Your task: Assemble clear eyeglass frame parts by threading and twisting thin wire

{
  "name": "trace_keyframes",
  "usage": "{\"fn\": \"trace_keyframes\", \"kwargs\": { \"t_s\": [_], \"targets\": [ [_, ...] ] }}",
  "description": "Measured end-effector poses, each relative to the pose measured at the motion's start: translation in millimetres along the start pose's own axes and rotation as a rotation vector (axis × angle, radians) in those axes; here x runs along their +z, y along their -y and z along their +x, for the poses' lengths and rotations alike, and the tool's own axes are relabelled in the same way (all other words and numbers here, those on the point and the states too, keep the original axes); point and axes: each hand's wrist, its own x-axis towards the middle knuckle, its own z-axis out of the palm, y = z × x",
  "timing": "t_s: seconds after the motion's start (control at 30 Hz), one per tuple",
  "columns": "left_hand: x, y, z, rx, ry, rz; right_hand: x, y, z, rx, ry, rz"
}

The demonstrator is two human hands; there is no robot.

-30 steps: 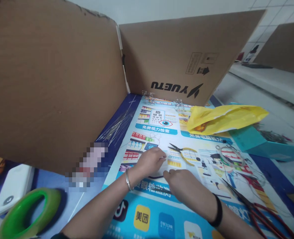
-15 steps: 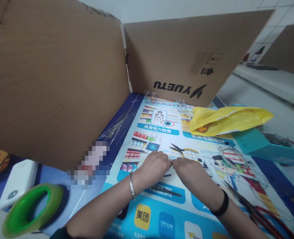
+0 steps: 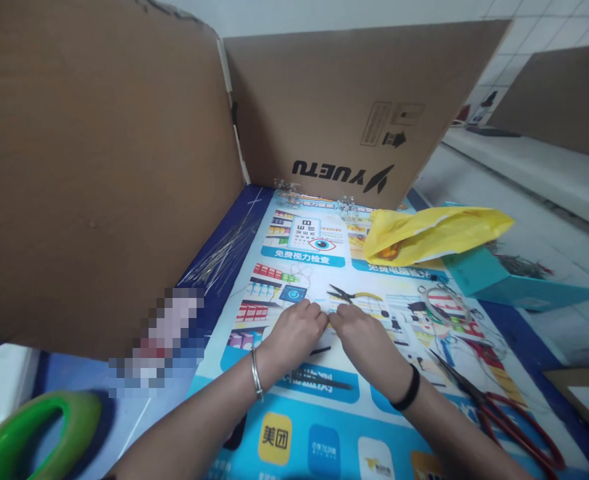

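Observation:
Close together over the printed mat [image 3: 304,407], my left hand [image 3: 300,330] and my right hand [image 3: 362,337] meet at their curled fingertips. Both are closed in a pinch; whatever lies between the fingers is too small or hidden to name. Just beyond them lie yellow-handled pliers [image 3: 354,294], jaws pointing left. Below my hands rests a thin dark tool [image 3: 324,381], partly covered by my left arm. Red-handled scissors [image 3: 499,407] lie to the right of my right forearm. A coil of pale wire [image 3: 444,305] sits on the mat at the right.
Cardboard panels [image 3: 99,167] stand at the left and back. Thin wires [image 3: 222,257] lie along the left edge. A green tape roll [image 3: 44,427] is at the front left. A yellow bag [image 3: 434,233] and a turquoise box [image 3: 524,283] stand at the back right.
The whole view has shifted, so most things appear further left. My hands stay pinched together over the mat, with little visible change between them.

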Motion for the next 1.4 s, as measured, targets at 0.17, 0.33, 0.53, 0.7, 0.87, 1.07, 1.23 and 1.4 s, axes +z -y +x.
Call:
{"fn": "trace_keyframes", "kwargs": {
  "t_s": [0.17, 0.33, 0.53, 0.7, 0.87, 1.07, 1.23, 1.4],
  "targets": [
    [5.3, 2.6, 0.5, -0.073, 0.016, -0.037, 10.4, -6.3, 6.5, 0.027, -0.019, 0.137],
    [13.9, 11.6, 2.4, -0.216, -0.029, -0.163, 23.6, -15.5, 15.6, 0.035, -0.108, 0.412],
    [19.1, 26.5, 6.1, -0.374, -0.127, -0.615, 39.8, -20.9, 23.9, 0.159, -0.165, 0.999],
    [26.2, 29.1, 8.5, -0.589, -0.132, -1.044, 49.8, -14.4, 26.2, 0.331, -0.107, 1.517],
    [28.5, 25.4, 9.6, -0.67, -0.12, -1.268, 48.1, -7.3, 24.0, 0.373, -0.171, 1.693],
    [30.5, 23.4, 9.8, -0.692, -0.14, -1.372, 45.5, -3.9, 23.6, 0.394, -0.201, 1.754],
    [31.5, 22.2, 8.6, -0.693, -0.161, -1.435, 48.5, -4.0, 23.6, 0.383, -0.194, 1.747],
    [31.9, 21.7, 9.2, -0.646, -0.13, -1.29, 54.5, -5.4, 25.5, 0.364, -0.189, 1.729]
  ]
}}
